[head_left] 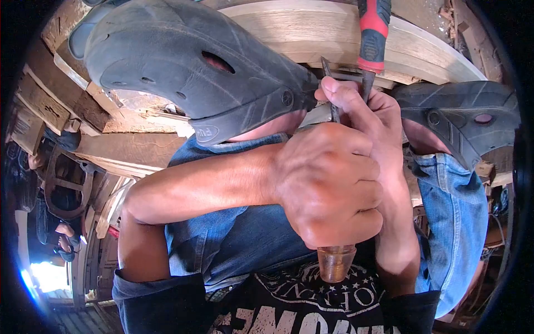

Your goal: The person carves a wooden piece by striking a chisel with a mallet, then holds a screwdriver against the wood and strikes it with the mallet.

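Both grips are closed, left hand (334, 186) round an amber handle (336, 264), right hand (370, 114) on a slim metal shaft (335, 113).

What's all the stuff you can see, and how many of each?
Handle: one, see-through amber, below the left hand
Metal blade: one, dark, in right fingers
Tool: one, red and black, top
Shoes: two, dark grey, upper left and right
Wood: too many pieces to count, tan and brown, around
Rounded frame: one, brownish, far left
Bright patch: one, white, lower left
Jeans: one pair, blue, middle
T-shirt: one, black with white print, bottom
Left hand: one, tan, middle
Right hand: one, tan, above it
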Demonstrator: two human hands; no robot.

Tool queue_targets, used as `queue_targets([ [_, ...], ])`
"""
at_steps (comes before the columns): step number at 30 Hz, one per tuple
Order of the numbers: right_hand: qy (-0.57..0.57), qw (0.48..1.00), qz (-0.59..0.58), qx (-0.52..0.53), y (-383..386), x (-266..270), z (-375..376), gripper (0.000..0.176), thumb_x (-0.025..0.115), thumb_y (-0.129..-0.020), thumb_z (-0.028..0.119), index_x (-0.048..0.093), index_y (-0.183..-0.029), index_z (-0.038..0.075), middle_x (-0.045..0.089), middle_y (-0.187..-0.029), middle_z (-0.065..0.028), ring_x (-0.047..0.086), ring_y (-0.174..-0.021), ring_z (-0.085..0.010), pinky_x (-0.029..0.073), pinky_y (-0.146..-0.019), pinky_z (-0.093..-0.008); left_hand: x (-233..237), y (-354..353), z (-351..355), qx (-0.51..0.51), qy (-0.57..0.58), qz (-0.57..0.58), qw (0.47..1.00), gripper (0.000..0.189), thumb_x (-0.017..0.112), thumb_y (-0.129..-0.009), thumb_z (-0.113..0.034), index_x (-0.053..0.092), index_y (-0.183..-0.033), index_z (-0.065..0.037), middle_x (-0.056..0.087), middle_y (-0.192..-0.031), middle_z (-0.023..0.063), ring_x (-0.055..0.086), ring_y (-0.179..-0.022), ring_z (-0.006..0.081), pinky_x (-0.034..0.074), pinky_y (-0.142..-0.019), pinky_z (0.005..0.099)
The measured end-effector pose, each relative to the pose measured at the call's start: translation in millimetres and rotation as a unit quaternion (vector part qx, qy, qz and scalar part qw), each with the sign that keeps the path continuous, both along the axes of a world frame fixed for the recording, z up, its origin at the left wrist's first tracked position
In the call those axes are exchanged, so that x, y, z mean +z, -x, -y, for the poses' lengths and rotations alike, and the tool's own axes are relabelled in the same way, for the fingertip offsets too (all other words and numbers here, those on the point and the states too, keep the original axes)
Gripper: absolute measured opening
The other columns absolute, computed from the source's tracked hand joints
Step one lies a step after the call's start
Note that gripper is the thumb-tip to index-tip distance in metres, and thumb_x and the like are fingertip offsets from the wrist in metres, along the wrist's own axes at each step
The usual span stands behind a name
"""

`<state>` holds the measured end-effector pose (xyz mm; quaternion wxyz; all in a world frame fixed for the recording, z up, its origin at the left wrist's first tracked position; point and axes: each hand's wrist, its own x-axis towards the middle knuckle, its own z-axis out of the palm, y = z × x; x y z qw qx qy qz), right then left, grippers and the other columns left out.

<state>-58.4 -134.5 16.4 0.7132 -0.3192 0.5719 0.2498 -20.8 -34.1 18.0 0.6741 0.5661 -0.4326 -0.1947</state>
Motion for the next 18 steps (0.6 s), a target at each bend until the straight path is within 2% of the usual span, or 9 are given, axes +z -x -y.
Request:
queue_targets([
  [2,-0.001,1.000,-0.002,-0.005,-1.0,0.9,-0.5,0.020,0.067,-0.086,0.017,0.066,-0.075,0.000,0.053,-0.057,0.0036,0.040,-0.045,-0.0019,0.027,-0.040,-0.0197,0.3,-2.6,-1.1,0.010,0.004,-0.003,1.000,0.015,0.030,-0.039,-0.010,0.039,-0.051,-0.008,0.035,-0.052,-0.0020,0.037,-0.043,0.0112,0.030,-0.041,0.0244],
  [3,-0.002,1.000,-0.005,-0.011,-1.3,1.1,-0.2,0.020,0.067,-0.086,0.017,0.066,-0.074,0.000,0.055,-0.058,0.0027,0.042,-0.046,-0.0025,0.029,-0.041,-0.0196,0.6,-5.0,-2.0,-0.011,-0.006,0.004,1.000,0.017,0.043,-0.040,-0.020,0.042,-0.052,-0.009,0.039,-0.053,-0.0008,0.043,-0.045,0.0141,0.032,-0.042,0.0280],
  [4,-0.003,1.000,-0.003,-0.009,-1.1,1.1,-0.5,0.020,0.067,-0.086,0.017,0.066,-0.074,0.000,0.055,-0.058,0.0027,0.042,-0.046,-0.0025,0.029,-0.041,-0.0196,0.8,-7.0,-2.8,-0.031,-0.016,0.011,0.999,0.026,0.057,-0.040,-0.030,0.046,-0.054,-0.010,0.043,-0.053,0.0004,0.048,-0.047,0.0171,0.034,-0.044,0.0315],
  [5,0.008,1.000,-0.017,-0.012,-0.5,0.2,-1.1,0.020,0.067,-0.086,0.016,0.066,-0.074,0.000,0.055,-0.059,0.0028,0.043,-0.047,-0.0026,0.031,-0.042,-0.0197,-0.3,-7.8,-3.0,-0.029,-0.016,0.014,0.999,0.026,0.057,-0.040,-0.030,0.046,-0.054,-0.010,0.043,-0.053,0.0004,0.048,-0.047,0.0171,0.034,-0.044,0.0315],
  [7,0.018,0.999,-0.030,-0.012,3.5,-0.2,2.0,0.019,0.067,-0.085,0.016,0.066,-0.074,0.000,0.056,-0.060,0.0029,0.043,-0.048,-0.0028,0.032,-0.042,-0.0197,-1.7,-6.5,-1.6,-0.041,-0.020,-0.052,0.998,0.034,0.061,-0.038,-0.036,0.048,-0.056,-0.011,0.046,-0.055,0.0008,0.051,-0.050,0.0192,0.037,-0.047,0.0343],
  [9,0.030,0.997,-0.058,0.036,11.0,0.0,13.4,0.018,0.066,-0.085,0.015,0.066,-0.073,0.001,0.057,-0.061,0.0032,0.044,-0.050,-0.0023,0.032,-0.044,-0.0202,-3.0,-0.9,4.8,-0.042,-0.014,-0.042,0.998,0.037,0.063,-0.036,-0.038,0.048,-0.057,-0.012,0.046,-0.056,0.0008,0.051,-0.050,0.0197,0.037,-0.047,0.0352],
  [15,0.032,0.999,-0.011,0.021,14.2,-1.4,6.7,0.018,0.067,-0.084,0.013,0.066,-0.070,0.002,0.054,-0.059,0.0056,0.040,-0.048,-0.0018,0.028,-0.044,-0.0209,1.4,-0.5,5.3,-0.036,-0.007,-0.029,0.999,0.036,0.060,-0.036,-0.037,0.047,-0.058,-0.011,0.044,-0.054,0.0006,0.049,-0.047,0.0190,0.034,-0.044,0.0348],
  [18,0.009,0.999,-0.045,0.028,14.1,0.3,8.8,0.018,0.068,-0.084,0.013,0.066,-0.070,0.002,0.053,-0.059,0.0057,0.040,-0.050,-0.0019,0.029,-0.045,-0.0216,5.5,2.4,5.0,-0.023,-0.007,-0.034,0.999,0.032,0.057,-0.039,-0.033,0.046,-0.057,-0.009,0.041,-0.053,0.0002,0.046,-0.045,0.0177,0.031,-0.041,0.0327],
])
